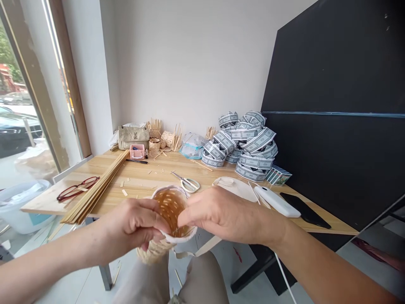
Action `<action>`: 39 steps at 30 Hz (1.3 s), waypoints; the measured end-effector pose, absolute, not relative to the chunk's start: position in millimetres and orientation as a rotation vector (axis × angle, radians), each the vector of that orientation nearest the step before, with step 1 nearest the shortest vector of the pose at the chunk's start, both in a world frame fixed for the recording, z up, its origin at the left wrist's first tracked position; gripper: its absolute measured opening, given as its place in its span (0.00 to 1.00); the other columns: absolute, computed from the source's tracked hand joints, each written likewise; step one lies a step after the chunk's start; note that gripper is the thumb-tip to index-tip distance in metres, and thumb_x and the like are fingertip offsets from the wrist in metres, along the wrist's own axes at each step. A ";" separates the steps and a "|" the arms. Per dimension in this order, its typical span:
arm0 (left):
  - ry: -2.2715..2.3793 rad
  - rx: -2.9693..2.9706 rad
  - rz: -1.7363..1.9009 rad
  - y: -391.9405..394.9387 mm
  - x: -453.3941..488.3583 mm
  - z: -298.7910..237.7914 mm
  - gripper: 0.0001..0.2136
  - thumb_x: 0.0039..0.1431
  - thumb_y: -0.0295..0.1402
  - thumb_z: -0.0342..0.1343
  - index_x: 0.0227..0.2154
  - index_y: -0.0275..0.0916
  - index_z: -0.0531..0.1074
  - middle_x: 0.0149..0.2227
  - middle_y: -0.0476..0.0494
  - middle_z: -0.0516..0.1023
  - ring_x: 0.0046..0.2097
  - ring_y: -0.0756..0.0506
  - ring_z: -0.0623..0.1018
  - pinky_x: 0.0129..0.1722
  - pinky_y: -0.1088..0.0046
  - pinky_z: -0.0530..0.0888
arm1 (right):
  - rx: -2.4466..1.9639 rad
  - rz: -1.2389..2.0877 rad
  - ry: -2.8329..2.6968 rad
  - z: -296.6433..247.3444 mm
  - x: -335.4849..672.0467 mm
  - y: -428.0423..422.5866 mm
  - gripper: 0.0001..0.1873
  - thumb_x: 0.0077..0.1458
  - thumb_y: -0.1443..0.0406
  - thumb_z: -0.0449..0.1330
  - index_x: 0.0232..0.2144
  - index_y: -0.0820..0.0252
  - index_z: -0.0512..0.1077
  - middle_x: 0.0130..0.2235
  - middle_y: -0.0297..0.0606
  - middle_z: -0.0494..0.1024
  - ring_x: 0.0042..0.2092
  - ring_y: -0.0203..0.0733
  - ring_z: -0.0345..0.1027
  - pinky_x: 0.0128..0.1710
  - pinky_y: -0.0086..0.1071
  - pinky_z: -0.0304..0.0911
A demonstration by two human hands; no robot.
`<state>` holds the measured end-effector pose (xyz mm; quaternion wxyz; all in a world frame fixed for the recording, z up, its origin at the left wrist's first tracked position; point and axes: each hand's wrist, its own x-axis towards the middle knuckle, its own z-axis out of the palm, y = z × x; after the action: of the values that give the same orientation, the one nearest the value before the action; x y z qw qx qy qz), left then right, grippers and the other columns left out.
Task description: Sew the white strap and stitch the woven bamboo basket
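In the head view, one basket point(171, 207) is pinched above the lap point(207, 276) by the left hand point(139, 221); whether the right hand point(218, 211) is closed on anything cannot be told. Something blue point(135, 148) is contained in one pink box point(137, 154).

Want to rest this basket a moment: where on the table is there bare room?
Bare tabletop shows left of the strip bundle, behind the red glasses, and, narrower, between the scissors and the patterned rolls. Between bundle and scissors, scraps lie scattered. Crowded: along the wall, from handbag to rolls, and at right, around the white device and black slab.
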<state>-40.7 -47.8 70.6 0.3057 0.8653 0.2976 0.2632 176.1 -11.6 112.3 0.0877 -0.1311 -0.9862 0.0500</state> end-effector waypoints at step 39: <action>0.786 1.567 0.712 -20.4 -25.9 47.2 0.12 0.47 0.38 0.62 0.25 0.32 0.74 0.23 0.51 0.68 0.18 0.57 0.68 0.16 0.85 0.64 | -0.360 0.952 -2.694 78.5 175.4 9.9 0.08 0.53 0.75 0.52 0.25 0.63 0.65 0.23 0.27 0.61 0.26 0.29 0.55 0.28 0.23 0.53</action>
<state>-25.9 -20.4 47.2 0.5847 0.6718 0.3369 0.3053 175.4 9.9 78.5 0.1307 -0.1241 -0.9275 0.3276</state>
